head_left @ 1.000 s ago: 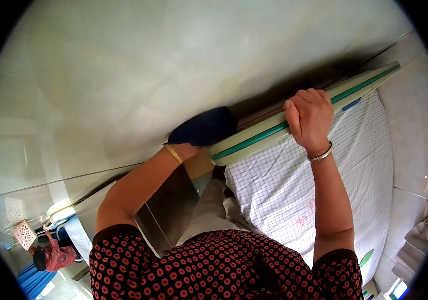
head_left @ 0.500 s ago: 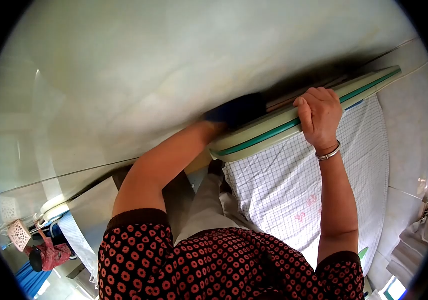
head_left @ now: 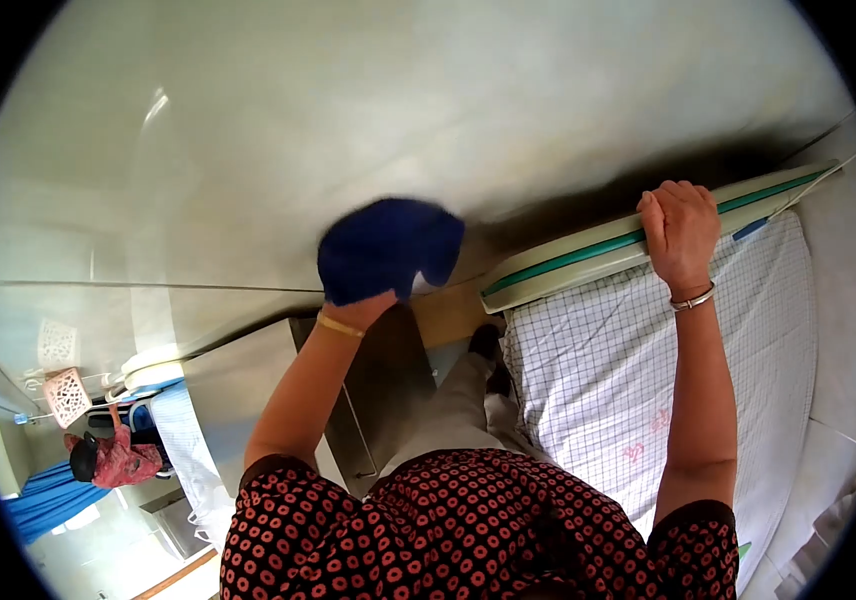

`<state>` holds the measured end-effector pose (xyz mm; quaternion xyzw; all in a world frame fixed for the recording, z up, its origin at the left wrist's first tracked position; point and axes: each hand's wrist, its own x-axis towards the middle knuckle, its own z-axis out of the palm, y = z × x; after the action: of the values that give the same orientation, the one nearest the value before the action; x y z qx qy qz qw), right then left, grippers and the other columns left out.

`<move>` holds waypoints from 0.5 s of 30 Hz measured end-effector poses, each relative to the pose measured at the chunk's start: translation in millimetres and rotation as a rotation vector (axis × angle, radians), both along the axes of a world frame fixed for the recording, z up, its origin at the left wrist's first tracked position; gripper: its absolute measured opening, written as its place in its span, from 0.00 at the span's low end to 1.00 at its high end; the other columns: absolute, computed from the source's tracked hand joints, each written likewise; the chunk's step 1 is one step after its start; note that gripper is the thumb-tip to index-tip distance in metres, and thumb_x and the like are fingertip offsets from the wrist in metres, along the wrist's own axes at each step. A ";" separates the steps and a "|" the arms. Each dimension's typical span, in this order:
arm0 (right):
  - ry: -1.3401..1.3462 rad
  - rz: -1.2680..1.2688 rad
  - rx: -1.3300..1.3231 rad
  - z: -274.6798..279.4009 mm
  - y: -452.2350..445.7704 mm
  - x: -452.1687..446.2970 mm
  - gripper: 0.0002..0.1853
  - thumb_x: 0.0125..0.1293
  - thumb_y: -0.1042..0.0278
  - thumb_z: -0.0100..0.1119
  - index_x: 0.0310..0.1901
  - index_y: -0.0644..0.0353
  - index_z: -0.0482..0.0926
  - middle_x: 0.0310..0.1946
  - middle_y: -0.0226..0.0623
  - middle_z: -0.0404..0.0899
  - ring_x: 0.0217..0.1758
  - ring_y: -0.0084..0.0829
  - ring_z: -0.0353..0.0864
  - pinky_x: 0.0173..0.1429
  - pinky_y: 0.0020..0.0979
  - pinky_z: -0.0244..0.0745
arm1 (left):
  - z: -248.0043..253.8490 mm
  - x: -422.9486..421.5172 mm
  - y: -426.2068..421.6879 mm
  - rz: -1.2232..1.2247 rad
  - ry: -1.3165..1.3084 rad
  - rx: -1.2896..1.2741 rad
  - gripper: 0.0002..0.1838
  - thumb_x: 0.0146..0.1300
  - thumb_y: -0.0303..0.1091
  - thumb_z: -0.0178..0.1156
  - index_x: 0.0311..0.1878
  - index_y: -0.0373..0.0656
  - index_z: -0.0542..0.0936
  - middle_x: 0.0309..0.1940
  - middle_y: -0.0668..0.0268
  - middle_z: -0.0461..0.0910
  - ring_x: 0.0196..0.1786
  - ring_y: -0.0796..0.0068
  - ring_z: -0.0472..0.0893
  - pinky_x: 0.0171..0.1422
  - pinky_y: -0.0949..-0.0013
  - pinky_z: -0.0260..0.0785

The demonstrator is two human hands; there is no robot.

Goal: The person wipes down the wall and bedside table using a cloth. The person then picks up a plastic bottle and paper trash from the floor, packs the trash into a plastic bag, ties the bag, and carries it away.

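A dark blue cloth (head_left: pixel 388 247) covers the fingers of my left hand (head_left: pixel 360 312) and lies against the pale marbled wall (head_left: pixel 248 120). How the fingers sit beneath it is hidden. Over to the right, my right hand (head_left: pixel 683 230) is closed over the top edge of a cream panel (head_left: pixel 568 268) with a green stripe. The panel stands at a slant beside the wall, with a dark gap behind it. A white checked sheet (head_left: pixel 588 350) spreads below the panel.
At the lower left, a person in a red top (head_left: pixel 123 460) is near a blue curtain (head_left: pixel 48 500) and a pink perforated basket (head_left: pixel 68 398). A dark cabinet (head_left: pixel 383 390) stands left of my legs.
My left hand and the blue cloth have come out from the gap behind the panel, moving left along the wall. My right hand still grips the panel's edge. The view has shifted.
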<state>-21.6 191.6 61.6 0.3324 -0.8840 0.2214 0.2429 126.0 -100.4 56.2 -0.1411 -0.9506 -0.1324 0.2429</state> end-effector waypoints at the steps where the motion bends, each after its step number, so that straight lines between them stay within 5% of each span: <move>1: -0.002 -0.007 0.011 -0.4 -0.3 -0.1 0.12 0.53 0.66 0.50 0.15 0.60 0.72 0.15 0.33 0.69 0.23 0.34 0.68 0.34 0.32 0.63 | 24.3 -11.9 9.4 -0.012 0.130 0.004 0.13 0.45 0.30 0.63 0.38 0.45 0.78 0.36 0.67 0.78 0.38 0.67 0.76 0.46 0.67 0.68; 5: 0.032 0.010 0.041 -1.2 -1.4 -1.9 0.14 0.55 0.66 0.47 0.15 0.60 0.71 0.16 0.35 0.69 0.24 0.36 0.68 0.34 0.34 0.62 | 21.9 -60.4 44.1 0.085 0.388 0.106 0.12 0.49 0.32 0.60 0.39 0.44 0.78 0.37 0.64 0.77 0.36 0.65 0.76 0.44 0.69 0.69; 7: 0.021 0.031 0.046 -2.5 -1.8 -0.5 0.14 0.56 0.66 0.47 0.15 0.60 0.70 0.16 0.36 0.68 0.24 0.37 0.68 0.34 0.35 0.62 | -27.6 -92.9 56.8 -0.148 -0.136 0.979 0.15 0.55 0.35 0.53 0.45 0.39 0.73 0.42 0.59 0.75 0.45 0.63 0.73 0.51 0.68 0.66; 9: 0.040 0.015 0.069 -3.0 1.9 -0.4 0.16 0.58 0.65 0.45 0.14 0.60 0.68 0.16 0.37 0.67 0.23 0.38 0.67 0.34 0.36 0.62 | -15.0 -82.5 51.8 -0.237 -0.156 0.736 0.17 0.58 0.36 0.50 0.47 0.36 0.71 0.46 0.58 0.73 0.50 0.65 0.72 0.53 0.68 0.65; 10: 0.050 0.023 0.059 -2.6 1.4 -1.1 0.16 0.58 0.65 0.45 0.14 0.60 0.68 0.16 0.37 0.67 0.23 0.38 0.67 0.34 0.36 0.62 | -10.5 -67.5 46.6 -0.174 0.081 0.064 0.16 0.57 0.34 0.52 0.47 0.37 0.72 0.47 0.60 0.73 0.50 0.68 0.72 0.53 0.69 0.65; 12: 0.054 0.011 0.062 -3.6 1.9 0.7 0.16 0.58 0.65 0.45 0.15 0.61 0.67 0.16 0.37 0.67 0.24 0.38 0.67 0.34 0.36 0.62 | -23.2 -43.3 30.9 -0.194 0.043 0.241 0.14 0.56 0.33 0.53 0.45 0.38 0.73 0.44 0.62 0.75 0.48 0.70 0.74 0.51 0.67 0.67; 15: 0.037 -0.003 0.059 -7.2 3.8 -1.3 0.16 0.58 0.64 0.45 0.16 0.60 0.68 0.17 0.37 0.68 0.24 0.39 0.68 0.35 0.36 0.62 | -6.4 11.7 9.7 -0.005 -0.474 0.976 0.12 0.55 0.31 0.53 0.43 0.39 0.75 0.36 0.62 0.77 0.43 0.67 0.75 0.49 0.62 0.68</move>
<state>-23.0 195.5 54.4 0.3422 -0.8860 0.1884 0.2497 137.7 -90.7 49.9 0.0194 -0.8071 -0.5871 0.0588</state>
